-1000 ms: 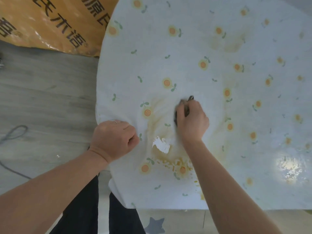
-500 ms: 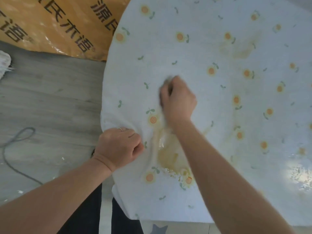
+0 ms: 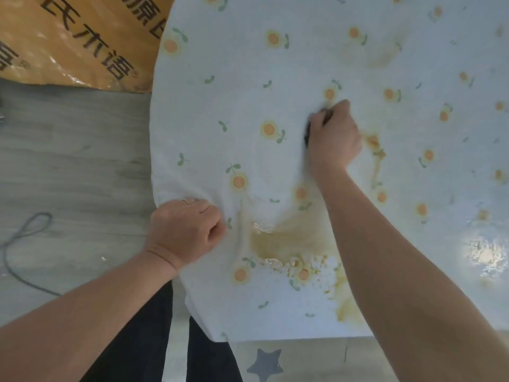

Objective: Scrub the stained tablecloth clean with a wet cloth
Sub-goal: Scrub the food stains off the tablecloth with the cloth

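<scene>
I see a grey wood-grain floor (image 3: 68, 161) with an orange printed plastic sheet (image 3: 55, 45) lying beside the white, orange-flowered tablecloth (image 3: 248, 78). Yellow-brown stains (image 3: 289, 241) spread near the tablecloth's front edge. The left hand (image 3: 184, 230) clenches a bunch of the tablecloth at its edge. The right hand (image 3: 334, 136) grips a dark cloth (image 3: 308, 135), pressed onto the tablecloth beyond the stains.

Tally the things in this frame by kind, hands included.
Hands: 2, left hand and right hand
Tablecloth: 1
Cloth: 1
Ring: 1
Cable: 1
Printed sheet: 1
Total: 7
</scene>
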{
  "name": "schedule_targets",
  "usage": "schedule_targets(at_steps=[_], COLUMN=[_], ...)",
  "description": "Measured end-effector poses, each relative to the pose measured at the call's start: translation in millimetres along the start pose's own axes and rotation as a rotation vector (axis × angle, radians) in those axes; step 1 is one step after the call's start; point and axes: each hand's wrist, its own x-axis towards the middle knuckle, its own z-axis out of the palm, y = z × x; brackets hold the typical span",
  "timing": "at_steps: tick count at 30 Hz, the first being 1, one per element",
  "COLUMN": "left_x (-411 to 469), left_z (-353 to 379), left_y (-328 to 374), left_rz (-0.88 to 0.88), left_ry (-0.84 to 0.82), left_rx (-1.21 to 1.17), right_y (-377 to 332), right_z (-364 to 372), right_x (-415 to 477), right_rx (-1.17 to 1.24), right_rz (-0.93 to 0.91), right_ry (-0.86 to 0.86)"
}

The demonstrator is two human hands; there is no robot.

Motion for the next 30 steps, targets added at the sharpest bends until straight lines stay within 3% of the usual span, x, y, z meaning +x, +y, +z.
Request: schedule_targets(at_steps=[4, 6, 9, 12, 15, 17, 20, 23, 25, 26, 27, 30], left_x=[-0.1, 0.0, 0.0, -1.3, -1.9, -3.2, -2.0, -2.8, -1.9, -1.2, 1.3, 0.0], left_z=[-0.6, -2.0, -1.6, 0.7, 3.2, 4.0, 4.0, 3.8, 3.5, 2.7, 3.0, 1.8], left_y=[0.1, -0.5, 0.6, 1.0, -1.8, -2.3, -1.4, -1.0, -0.6, 0.2, 0.9, 1.7], left_rz=[0.024, 0.029, 0.023, 0.027, 0.034, 0.034, 0.033, 0.006, -0.003, -0.007, -0.016, -0.056], left_ry=[-0.019, -0.014, -0.025, -0.019, -0.033, -0.038, -0.048, -0.044, -0.039, -0.039, -0.043, -0.064], left_rx=[0.025, 0.042, 0.023, 0.038, 0.066, 0.072, 0.085, 0.102, 0.084, 0.076, 0.075, 0.074], right_y=[-20.8, 17.6, 90.1, 131.8, 127.2, 106.4, 55.1, 14.8, 25.4, 48.8, 79.2, 175.1], right_z=[14.0, 6.5, -19.2, -35.9, -33.7, -26.4, -17.7, -1.4, -1.8, -5.9, -13.6, -45.1], right_x=[-114.1, -137.8, -123.1, -64.2, -6.2, 10.1, -0.3, -65.2, -116.7, -128.9, -128.1, -106.2], right_rx=[0.068, 0.086, 0.003, -0.047, -0.047, -0.022, 0.021, 0.09, 0.115, 0.112, 0.087, -0.018], right_rz=[-0.435, -0.468, -0.281, 0.051, 0.3, 0.297, 0.135, -0.222, -0.498, -0.547, -0.5, -0.049], right_ry=[-0.056, -0.075, -0.092, -0.015, 0.11, 0.103, 0.057, -0.064, -0.101, -0.08, -0.072, -0.062])
